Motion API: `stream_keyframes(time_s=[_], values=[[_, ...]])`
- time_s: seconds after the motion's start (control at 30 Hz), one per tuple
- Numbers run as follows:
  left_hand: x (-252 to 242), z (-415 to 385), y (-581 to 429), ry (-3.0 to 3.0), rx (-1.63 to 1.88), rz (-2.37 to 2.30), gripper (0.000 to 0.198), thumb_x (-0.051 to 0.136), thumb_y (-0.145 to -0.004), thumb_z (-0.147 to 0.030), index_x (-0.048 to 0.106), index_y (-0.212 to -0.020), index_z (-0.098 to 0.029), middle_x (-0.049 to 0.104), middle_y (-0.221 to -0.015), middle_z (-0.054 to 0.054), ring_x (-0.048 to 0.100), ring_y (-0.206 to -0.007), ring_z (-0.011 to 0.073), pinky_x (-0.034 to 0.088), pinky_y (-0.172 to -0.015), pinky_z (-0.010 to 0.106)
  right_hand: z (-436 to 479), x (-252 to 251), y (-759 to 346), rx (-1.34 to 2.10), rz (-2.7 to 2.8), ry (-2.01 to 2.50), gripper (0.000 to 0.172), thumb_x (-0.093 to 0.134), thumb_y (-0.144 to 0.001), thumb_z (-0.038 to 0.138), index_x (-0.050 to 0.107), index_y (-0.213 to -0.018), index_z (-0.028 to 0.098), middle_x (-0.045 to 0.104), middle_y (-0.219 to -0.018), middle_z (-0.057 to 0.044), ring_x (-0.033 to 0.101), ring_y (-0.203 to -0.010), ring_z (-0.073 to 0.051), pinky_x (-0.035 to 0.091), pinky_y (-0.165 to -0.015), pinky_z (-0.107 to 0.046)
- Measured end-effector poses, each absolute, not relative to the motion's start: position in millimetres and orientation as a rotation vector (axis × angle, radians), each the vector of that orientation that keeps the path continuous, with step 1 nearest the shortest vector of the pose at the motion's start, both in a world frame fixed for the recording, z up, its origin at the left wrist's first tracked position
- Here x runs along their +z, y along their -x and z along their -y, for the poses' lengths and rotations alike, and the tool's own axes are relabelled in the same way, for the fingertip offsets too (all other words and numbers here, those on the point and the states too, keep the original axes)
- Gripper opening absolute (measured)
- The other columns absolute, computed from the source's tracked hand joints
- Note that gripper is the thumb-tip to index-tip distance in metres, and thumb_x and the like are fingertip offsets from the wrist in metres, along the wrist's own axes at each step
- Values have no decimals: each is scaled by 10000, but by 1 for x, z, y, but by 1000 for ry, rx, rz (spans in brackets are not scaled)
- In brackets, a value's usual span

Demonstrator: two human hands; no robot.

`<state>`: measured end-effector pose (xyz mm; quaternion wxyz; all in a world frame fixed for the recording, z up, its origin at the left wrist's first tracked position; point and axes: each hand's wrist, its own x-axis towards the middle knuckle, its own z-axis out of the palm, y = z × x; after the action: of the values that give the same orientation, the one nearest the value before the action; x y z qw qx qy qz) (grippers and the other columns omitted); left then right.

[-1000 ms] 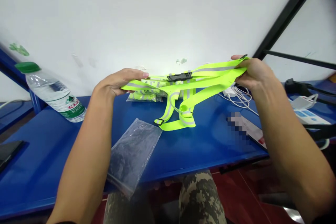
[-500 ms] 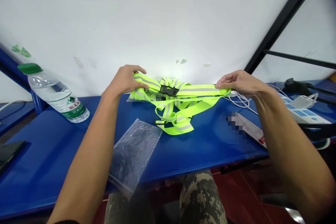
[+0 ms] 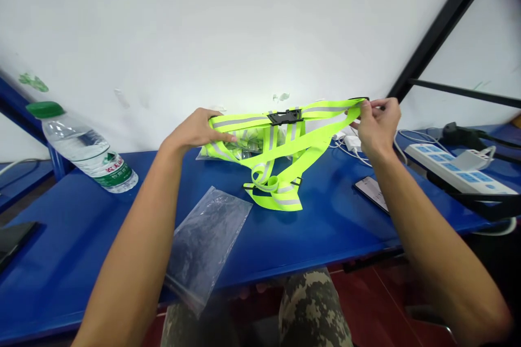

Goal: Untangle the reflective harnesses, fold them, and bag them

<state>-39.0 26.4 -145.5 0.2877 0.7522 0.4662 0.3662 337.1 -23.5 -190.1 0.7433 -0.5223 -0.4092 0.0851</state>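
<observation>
A neon yellow reflective harness (image 3: 309, 160) with grey stripes is stretched between my hands above the desk. Its black buckle (image 3: 285, 116) is fastened midway along the upper strap. My left hand (image 3: 197, 129) grips the left end of the belt, thumb in front. At the right, my right hand (image 3: 378, 119) pinches the other end, where a small black piece shows above the fingers. Lower straps hang in loops and rest on the blue desk (image 3: 325, 233). Behind them, clear bags (image 3: 254, 141) hold more yellow material, partly hidden by the belt.
An empty-looking clear plastic bag (image 3: 209, 244) lies over the desk's front edge. A water bottle (image 3: 91, 149) leans at the left, and a dark flat object (image 3: 16, 241) lies below it. To the right are a phone (image 3: 371, 192), a power strip (image 3: 459, 168) and white cables.
My right hand has moved up and turned, lifting the right end of the harness. The buckle has shifted up and right, and the strap loops hang more open. My left hand stays nearly still.
</observation>
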Motion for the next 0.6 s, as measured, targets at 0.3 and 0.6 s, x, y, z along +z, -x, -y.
stream_keyframes(time_s=[0.3,0.6], values=[[-147,-32,25,-1593,1273,-846,511,801,-688,-508,689,-1088,-210,613,-699,22,627,-665,158,529,-613,292,28,-164,-340,1020,768,1084,79,554,-772,169,502,-775,229,471,-659,22,373,-471,-101,531,-678,-360],[-131,-23,37,-1611,1477,-968,401,614,-852,-504,634,-1181,-276,684,-1009,78,650,-984,242,531,-694,356,54,-131,-324,912,813,576,83,609,-810,115,559,-786,178,467,-741,13,492,-646,-85,499,-765,-300]])
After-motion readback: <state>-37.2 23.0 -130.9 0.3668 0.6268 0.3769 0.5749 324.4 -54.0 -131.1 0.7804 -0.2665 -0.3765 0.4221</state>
